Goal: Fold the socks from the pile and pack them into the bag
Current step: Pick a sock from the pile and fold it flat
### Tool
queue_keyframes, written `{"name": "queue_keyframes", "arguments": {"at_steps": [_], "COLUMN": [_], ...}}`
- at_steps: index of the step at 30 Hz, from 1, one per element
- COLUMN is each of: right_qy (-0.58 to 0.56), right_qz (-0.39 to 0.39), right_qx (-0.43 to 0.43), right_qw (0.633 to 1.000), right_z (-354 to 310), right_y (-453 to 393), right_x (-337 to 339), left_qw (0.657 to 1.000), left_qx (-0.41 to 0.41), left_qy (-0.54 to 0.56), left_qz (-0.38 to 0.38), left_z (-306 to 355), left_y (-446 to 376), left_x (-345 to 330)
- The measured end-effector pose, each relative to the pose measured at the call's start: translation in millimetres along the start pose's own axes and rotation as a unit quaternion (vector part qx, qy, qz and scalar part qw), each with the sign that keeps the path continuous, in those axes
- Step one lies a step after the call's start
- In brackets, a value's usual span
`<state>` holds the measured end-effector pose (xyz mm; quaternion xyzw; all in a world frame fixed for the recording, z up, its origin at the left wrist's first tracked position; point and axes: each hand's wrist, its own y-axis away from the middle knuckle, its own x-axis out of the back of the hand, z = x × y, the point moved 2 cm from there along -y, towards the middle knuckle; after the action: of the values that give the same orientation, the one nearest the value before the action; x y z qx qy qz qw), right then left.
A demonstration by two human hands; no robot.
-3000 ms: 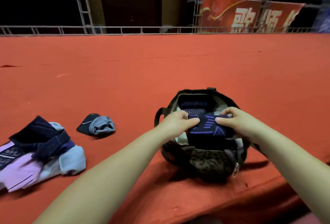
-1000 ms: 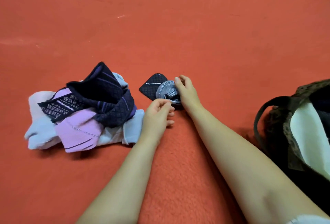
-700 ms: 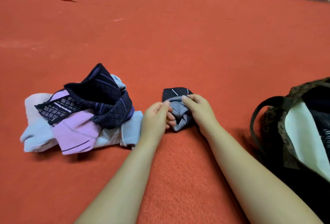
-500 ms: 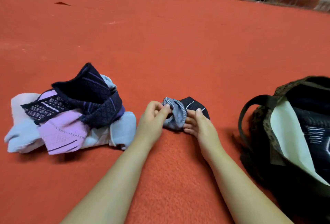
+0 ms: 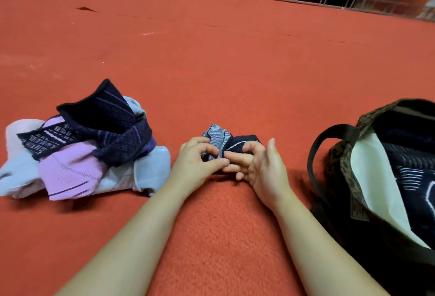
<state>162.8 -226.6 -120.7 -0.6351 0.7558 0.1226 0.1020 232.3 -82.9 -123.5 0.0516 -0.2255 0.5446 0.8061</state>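
Since the sock pair point(image 5: 226, 141) is soft knit, it is judged light, limp and non-fragile, with nothing to slip but plenty to unroll if released. It lies on the red carpet point(image 5: 235, 71), between the sock pile point(image 5: 82, 152) on the left and the bag point(image 5: 376, 178) on the right, apart from both. The striped grey part is bunched at its left end, the dark navy part runs right. The left hand point(image 5: 196, 166) is curled, its thumb and fingers pinching the grey fabric at the middle of the bundle. The right hand point(image 5: 261, 166) is turned palm-up, its fingers hooked at the navy part; whether fabric is actually pinched there cannot be told. The bundle sits just beyond both hands, at the fingertips, not in the palms. The best hold is judged to be at the bunched waist, where the layers are gathered, so the fold is kept together. The bag stands open, with dark patterned socks already seen inside.
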Motion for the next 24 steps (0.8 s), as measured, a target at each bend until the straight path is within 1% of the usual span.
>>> {"name": "queue_keyframes", "arguments": {"at_steps": [3, 4, 5, 6, 7, 8, 9, 10, 11, 12, 14, 16, 17, 20, 21, 22, 23, 24], "right_qy": [0.032, 0.066, 0.128, 0.227, 0.358, 0.489, 0.588, 0.643, 0.658, 0.648, 0.609, 0.573, 0.554, 0.483, 0.456, 0.430, 0.408, 0.393], "right_qz": [0.008, 0.029, 0.065, 0.104, 0.130, 0.128, 0.108, 0.091, 0.086, 0.097, 0.123, 0.122, 0.124, 0.157, 0.175, 0.192, 0.205, 0.215], "right_qx": [0.030, 0.055, 0.088, 0.117, 0.129, 0.116, 0.086, 0.051, 0.030, 0.026, 0.046, 0.050, 0.052, 0.081, 0.091, 0.101, 0.109, 0.116], "right_qw": [0.999, 0.996, 0.986, 0.961, 0.915, 0.855, 0.797, 0.759, 0.747, 0.755, 0.782, 0.809, 0.822, 0.858, 0.868, 0.876, 0.883, 0.887], "right_z": [1.0, -0.1, -0.4, -1.8, -3.2, -1.9, 1.2, 3.7, 4.6, 3.8, -0.3, -1.0, -1.4, -3.1, -4.6, -5.8, -6.7, -8.0], "right_y": [-2.7, -2.4, -2.3, -2.1, -2.5, -4.1, -5.5, -5.8, -6.5, -6.8, -6.9, -7.1, -7.0, -6.9, -6.5, -6.2, -5.9, -4.9], "right_x": [-0.5, -0.4, 2.0, 5.0, 8.1, 10.2, 10.4, 9.8, 9.1, 8.4, 9.4, 11.2, 11.8, 13.3, 13.6, 13.9, 14.3, 14.2], "left_qw": [0.999, 0.999, 0.999, 0.999, 0.999, 0.998, 0.997, 0.997, 0.996, 0.997, 0.995, 0.987, 0.983, 0.974, 0.965, 0.948, 0.922, 0.889], "left_qx": [-0.004, -0.005, -0.006, -0.009, -0.011, -0.018, -0.027, -0.035, -0.038, -0.039, -0.040, -0.017, -0.003, 0.049, 0.071, 0.096, 0.122, 0.146], "left_qy": [-0.030, -0.029, -0.017, 0.007, 0.036, 0.056, 0.066, 0.071, 0.073, 0.070, 0.073, 0.093, 0.108, 0.157, 0.203, 0.265, 0.339, 0.415], "left_qz": [-0.020, -0.026, -0.030, -0.032, -0.031, -0.028, -0.026, -0.023, -0.017, 0.000, 0.063, 0.127, 0.147, 0.157, 0.153, 0.148, 0.139, 0.124], "left_z": [-1.3, -3.0, -5.2, -6.6, -7.2, -6.5, -5.9, -5.6, -4.4, -3.5, -3.5, -6.1, -8.0, -10.4, -9.0, -7.3, -5.0, -2.8], "left_y": [-1.8, -2.1, -2.4, -2.5, -2.4, -1.9, -1.8, -1.8, -1.7, -1.7, -3.3, -4.7, -5.2, -5.1, -4.6, -4.2, -4.3, -4.7], "left_x": [-1.0, -1.5, -2.2, -2.3, -1.9, -1.5, -1.2, -1.1, -0.8, -0.3, 1.9, 5.5, 6.5, 7.0, 6.6, 6.5, 6.7, 7.1]}}
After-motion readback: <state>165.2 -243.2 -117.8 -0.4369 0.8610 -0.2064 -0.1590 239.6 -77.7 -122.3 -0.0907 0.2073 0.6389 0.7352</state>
